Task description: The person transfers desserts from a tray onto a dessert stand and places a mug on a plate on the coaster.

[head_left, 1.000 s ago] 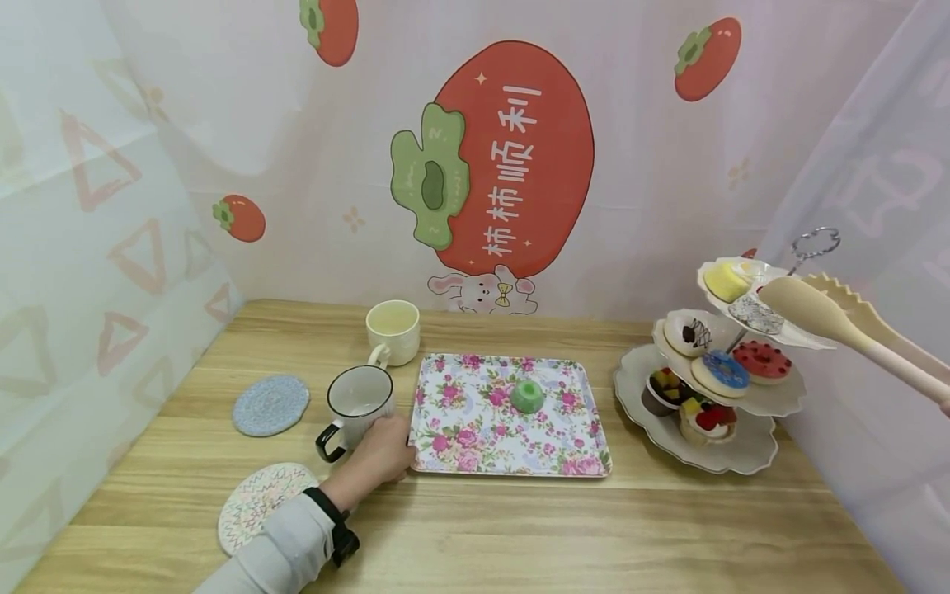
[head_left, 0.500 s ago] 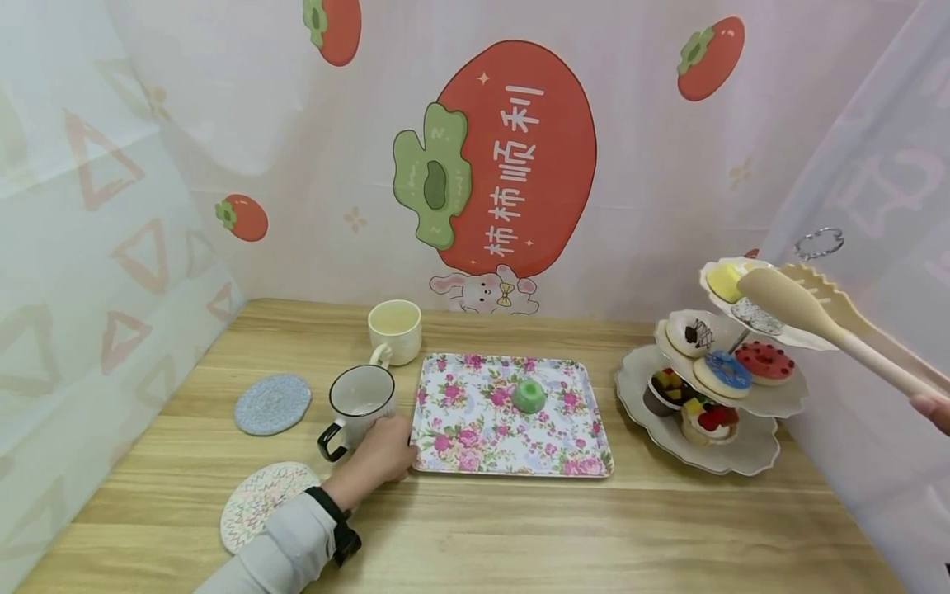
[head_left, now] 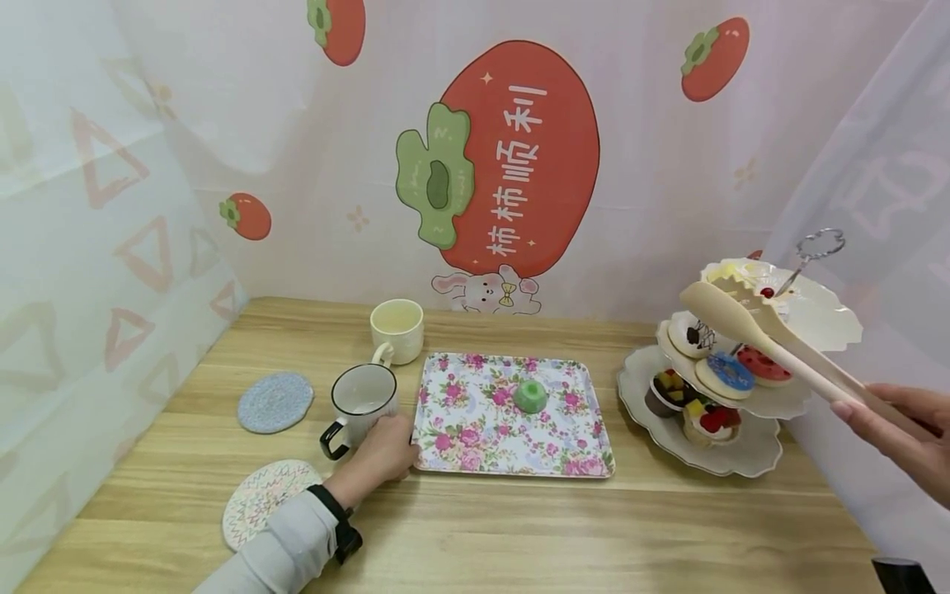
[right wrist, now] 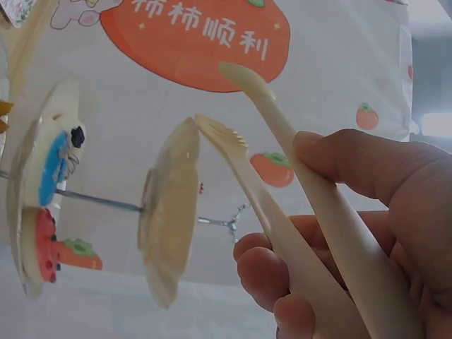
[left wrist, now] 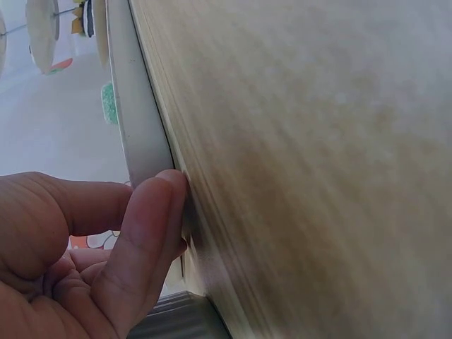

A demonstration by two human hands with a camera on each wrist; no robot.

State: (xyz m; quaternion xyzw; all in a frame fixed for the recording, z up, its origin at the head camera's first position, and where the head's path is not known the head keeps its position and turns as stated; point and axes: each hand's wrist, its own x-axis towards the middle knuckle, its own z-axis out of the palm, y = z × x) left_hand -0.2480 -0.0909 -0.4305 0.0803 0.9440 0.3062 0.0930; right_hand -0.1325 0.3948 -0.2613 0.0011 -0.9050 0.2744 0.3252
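Observation:
A flower-printed tray (head_left: 475, 452) lies on the table, and a small green dome-shaped cake (head_left: 530, 397) sits on it. At the tray's front left corner my left hand (head_left: 380, 452) pinches the rim; thumb and finger meet at the tray edge (left wrist: 138, 120) in the left wrist view. My right hand (head_left: 911, 431) holds beige tongs (head_left: 779, 351), their two arms apart. Their tips hover over the top plate (head_left: 822, 318) of a three-tier cake stand, partly covering the cakes there. In the right wrist view the tongs (right wrist: 332, 233) grip nothing between their tips.
The middle tier carries doughnuts, including a blue one (head_left: 725, 375); the bottom plate (head_left: 742, 458) bears fruit cups. A black-rimmed mug (head_left: 364, 400) stands against my left hand, a cream cup (head_left: 397, 330) behind it. A blue coaster (head_left: 275, 402) and a patterned coaster (head_left: 260, 499) lie left.
My right hand has come into view from the right, and the tongs have moved left over the top tier. The left hand stays at the tray's corner.

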